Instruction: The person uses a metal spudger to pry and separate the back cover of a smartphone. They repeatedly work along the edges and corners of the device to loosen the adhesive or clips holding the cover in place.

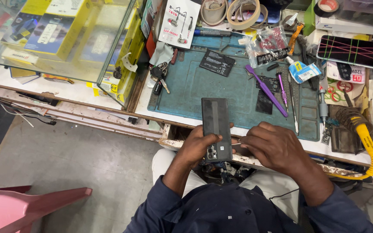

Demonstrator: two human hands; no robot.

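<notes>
- Cluttered repair bench with a teal work mat [238,92] fills our view, above a grey floor.
- Our left hand [199,149] is clamped around the camera end of a dark rectangular phone [215,125], back side up, at the bench's near edge.
- Our right hand [275,146] is closed just beside the phone's right edge, pinching a thin metal tool [236,144].
- Beyond lie a purple plastic pry tool [266,90], a flat black battery [217,63], and a white hanging earphone package [180,21].
- Yellow boxes [57,28] sit in the glass case at left.
</notes>
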